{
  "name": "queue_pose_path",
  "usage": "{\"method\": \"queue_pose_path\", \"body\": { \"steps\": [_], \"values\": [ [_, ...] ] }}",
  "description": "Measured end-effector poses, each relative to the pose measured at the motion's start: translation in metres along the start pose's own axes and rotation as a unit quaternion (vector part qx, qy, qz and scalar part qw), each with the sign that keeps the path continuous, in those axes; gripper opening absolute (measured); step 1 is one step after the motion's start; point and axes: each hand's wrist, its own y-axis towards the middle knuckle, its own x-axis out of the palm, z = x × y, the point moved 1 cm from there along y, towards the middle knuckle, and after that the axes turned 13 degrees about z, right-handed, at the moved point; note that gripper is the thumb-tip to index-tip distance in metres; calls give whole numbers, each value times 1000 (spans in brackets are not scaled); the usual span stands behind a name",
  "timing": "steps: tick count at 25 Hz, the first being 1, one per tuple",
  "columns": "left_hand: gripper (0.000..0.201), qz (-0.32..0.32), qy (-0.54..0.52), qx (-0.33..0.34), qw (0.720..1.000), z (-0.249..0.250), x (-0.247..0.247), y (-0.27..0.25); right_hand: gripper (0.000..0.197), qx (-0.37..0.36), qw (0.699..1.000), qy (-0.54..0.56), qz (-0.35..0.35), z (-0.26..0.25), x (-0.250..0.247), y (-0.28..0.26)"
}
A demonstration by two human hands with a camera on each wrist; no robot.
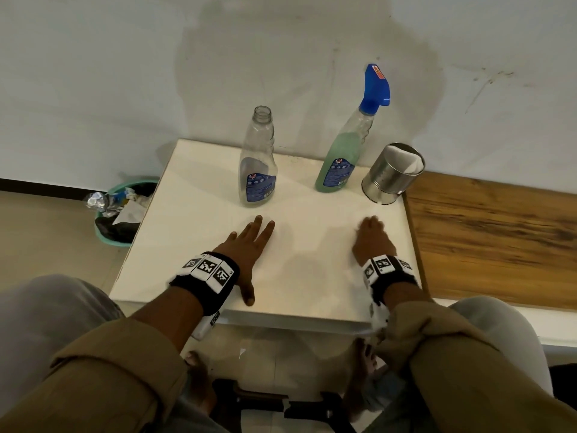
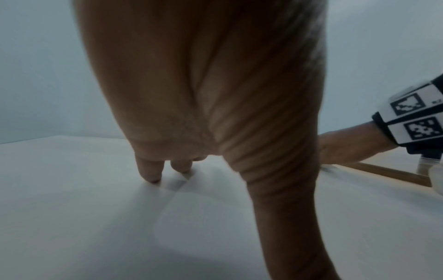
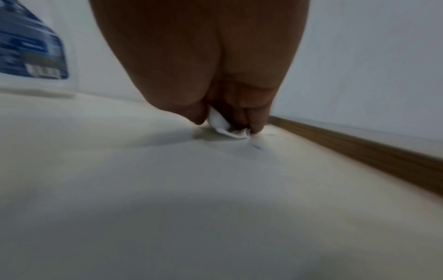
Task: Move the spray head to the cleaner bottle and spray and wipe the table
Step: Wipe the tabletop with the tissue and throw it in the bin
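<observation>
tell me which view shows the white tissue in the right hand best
The right wrist view: the white tissue peeks out between curled fingers of the right hand. In the head view the hand hides it; the left wrist view shows none.

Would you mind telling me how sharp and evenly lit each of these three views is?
Head view: fairly sharp, dim warm light, wide-angle bending; the cleaner bottle leans outward. Left wrist view: soft, the left hand fills the frame, its shadow on the table. Right wrist view: blurred; the bottle label is smeared, and only the tissue the right hand pinches is reasonably clear.

Metal tin point(image 1: 392, 176), waste bin point(image 1: 120, 210), wooden board point(image 1: 493, 239)
</observation>
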Motion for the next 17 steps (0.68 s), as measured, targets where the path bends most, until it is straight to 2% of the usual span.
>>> {"method": "queue_pose_path", "body": {
  "steps": [2, 4, 6, 8, 10, 11, 12, 14, 17],
  "values": [
    [164, -12, 7, -6, 1000, 3, 0, 3, 54, 43, 999, 9, 14, 15, 4, -14],
    [164, -19, 15, -13, 1000, 8, 0, 4, 55, 36, 999, 13, 28, -4, 9, -50],
    [164, -21, 22, -16, 999, 10, -1, 4, 60, -30, 999, 38, -16, -48, 7, -86],
    [165, -11, 27, -13, 999, 12, -2, 3, 63, -156, 983, 85, -51, -94, 2, -131],
    [162, 13, 26, 3, 1000, 15, -5, -3, 48, -234, 952, 182, -80, -119, -11, -156],
    [158, 31, 16, 18, 999, 17, -7, -7, 35, -239, 938, 246, -58, -120, -19, -153],
    [150, 53, -13, 34, 998, 20, -10, -10, 27, -218, 923, 316, -24, -115, -27, -145],
    [124, 112, -157, 39, 980, 27, -20, -13, 22, -148, 895, 420, 22, -93, -41, -122],
    [66, 193, -346, 19, 918, 40, -50, -22, 22, -76, 857, 507, 47, -70, -61, -95]
  ]
}}
